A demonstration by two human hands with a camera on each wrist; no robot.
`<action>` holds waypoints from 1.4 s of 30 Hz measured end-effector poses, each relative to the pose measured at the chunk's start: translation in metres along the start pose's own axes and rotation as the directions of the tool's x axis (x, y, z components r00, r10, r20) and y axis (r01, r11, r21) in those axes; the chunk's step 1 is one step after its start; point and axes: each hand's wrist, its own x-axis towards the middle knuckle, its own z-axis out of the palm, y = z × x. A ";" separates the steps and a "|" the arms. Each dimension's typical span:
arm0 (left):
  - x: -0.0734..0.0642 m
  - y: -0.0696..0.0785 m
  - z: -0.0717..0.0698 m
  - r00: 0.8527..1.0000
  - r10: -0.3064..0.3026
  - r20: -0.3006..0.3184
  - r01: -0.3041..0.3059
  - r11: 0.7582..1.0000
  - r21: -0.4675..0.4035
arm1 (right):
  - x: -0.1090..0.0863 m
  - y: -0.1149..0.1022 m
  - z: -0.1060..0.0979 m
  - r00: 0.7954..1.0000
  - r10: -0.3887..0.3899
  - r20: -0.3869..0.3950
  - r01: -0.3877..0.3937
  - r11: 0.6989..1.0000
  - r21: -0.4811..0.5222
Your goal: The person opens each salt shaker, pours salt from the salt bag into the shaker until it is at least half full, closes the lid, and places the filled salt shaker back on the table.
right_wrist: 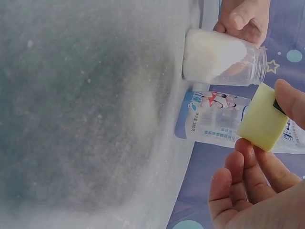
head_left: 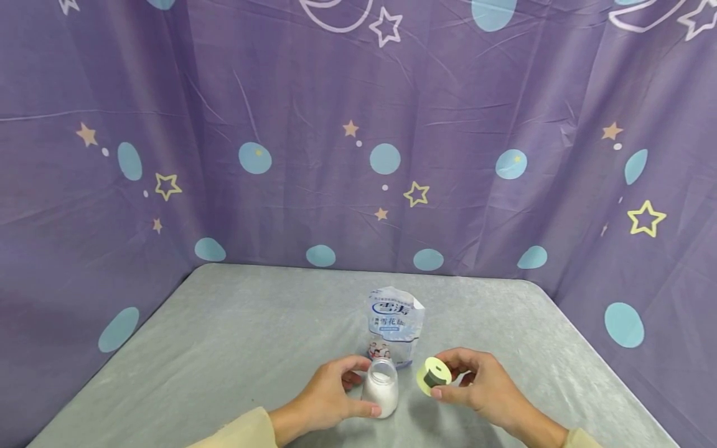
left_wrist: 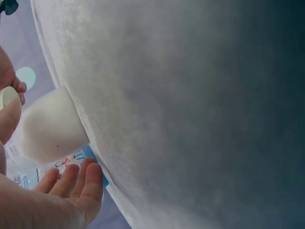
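A clear glass jar point(head_left: 381, 392), largely filled with white granules, stands upright on the table. My left hand point(head_left: 336, 395) is loosely about its left side, fingers extended and thumb overlapping its lower front in the head view. In the left wrist view, a gap shows between the fingertips point(left_wrist: 90, 167) and the jar point(left_wrist: 52, 126). To the right of the jar, my right hand point(head_left: 476, 386) pinches a pale yellow cap point(head_left: 435, 373) with a dark green part between thumb and fingers, held above the table. The jar's mouth point(right_wrist: 259, 67) is uncovered.
Right behind the jar stands a white and blue salt bag point(head_left: 394, 323) with printed lettering. A pale grey cloth covers the table point(head_left: 252, 323). Purple curtains point(head_left: 313, 205) with stars and blue spots hang round its back and sides.
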 end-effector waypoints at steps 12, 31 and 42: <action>0.006 -0.002 0.006 1.000 0.004 0.014 -0.004 1.000 0.004 | 0.004 -0.007 0.004 1.000 -0.028 -0.004 0.028 1.000 -0.010; 0.009 -0.001 0.008 0.999 0.009 0.034 -0.007 0.999 -0.050 | 0.014 -0.020 0.013 0.999 -0.040 0.013 0.039 0.999 0.020; 0.010 0.002 0.007 0.998 -0.015 0.055 0.017 0.999 -0.045 | 0.016 -0.027 0.020 0.995 -0.101 0.015 0.101 0.995 -0.009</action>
